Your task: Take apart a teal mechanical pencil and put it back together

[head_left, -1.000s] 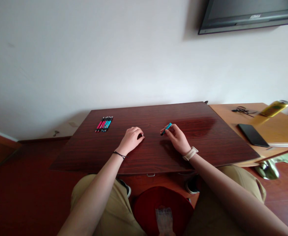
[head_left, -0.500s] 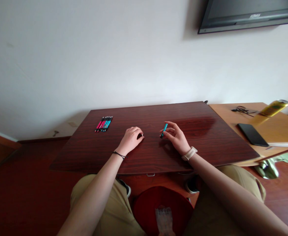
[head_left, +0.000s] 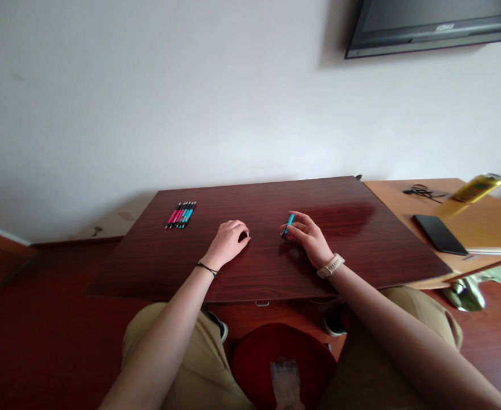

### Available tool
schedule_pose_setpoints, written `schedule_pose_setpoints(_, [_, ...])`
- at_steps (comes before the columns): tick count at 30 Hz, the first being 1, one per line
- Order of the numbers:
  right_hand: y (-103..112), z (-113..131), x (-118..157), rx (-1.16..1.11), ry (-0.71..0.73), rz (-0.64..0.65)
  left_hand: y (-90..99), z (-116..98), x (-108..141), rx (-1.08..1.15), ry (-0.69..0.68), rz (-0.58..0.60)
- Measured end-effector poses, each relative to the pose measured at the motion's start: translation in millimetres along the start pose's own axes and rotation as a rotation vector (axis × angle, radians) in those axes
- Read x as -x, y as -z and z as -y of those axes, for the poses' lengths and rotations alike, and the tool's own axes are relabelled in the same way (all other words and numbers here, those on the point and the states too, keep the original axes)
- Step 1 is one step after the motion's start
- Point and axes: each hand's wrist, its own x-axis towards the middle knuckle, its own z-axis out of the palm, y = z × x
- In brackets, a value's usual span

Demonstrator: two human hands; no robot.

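My right hand (head_left: 309,239) is raised slightly over the dark wood table (head_left: 259,273), its thumb and fingers closed on a short turquoise-and-black pen (head_left: 290,220), which may be only part of one. My left hand (head_left: 229,242) rests on the tabletop to the left, fingers curled down and thumb against the fingertips. A tiny pale bit shows at those fingertips, too small to name. Farther left, several pens (head_left: 182,215) lie side by side in a row, pink ones on the left and turquoise ones on the right, with black upper ends.
On the right, a lighter wood desk (head_left: 387,196) adjoins the table, holding a black phone (head_left: 439,233), a coiled black cable (head_left: 423,192) and a yellow can-like container (head_left: 477,188). A red stool (head_left: 250,353) with a clear plastic bag (head_left: 285,378) stands between my knees. A television hangs above right.
My right hand has shifted very slightly right, and the turquoise pen has turned a little in its fingers. My left hand has stayed in place.
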Motion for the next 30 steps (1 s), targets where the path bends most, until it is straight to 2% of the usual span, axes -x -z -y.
schedule_pose_setpoints(5, [0.2,-0.2,0.1,0.007,0.012,0.013,-1.3,-2.2,-2.1,0.064,0.005,-0.008])
schedule_pose_setpoints(8, [0.8,-0.3,-0.6,0.036,0.03,0.02,-0.9,-6.9,-4.9,0.242,0.026,-0.036])
schedule_pose_setpoints(12, [-0.2,1.5,-0.1,0.082,0.064,0.047,0.8,-13.9,-6.9,0.503,0.12,-0.073])
schedule_pose_setpoints(17, [-7.4,4.6,7.1,0.247,0.192,0.151,0.2,-19.1,-5.4,0.708,0.204,-0.096])
schedule_pose_setpoints(24, [-14.9,3.5,16.2,0.419,0.265,0.267,-1.4,-29.0,-3.9,0.781,0.212,-0.116])
schedule_pose_setpoints(30, [-13.8,3.7,14.7,0.373,0.265,0.28,-5.6,-36.2,-1.4,0.796,0.191,-0.1])
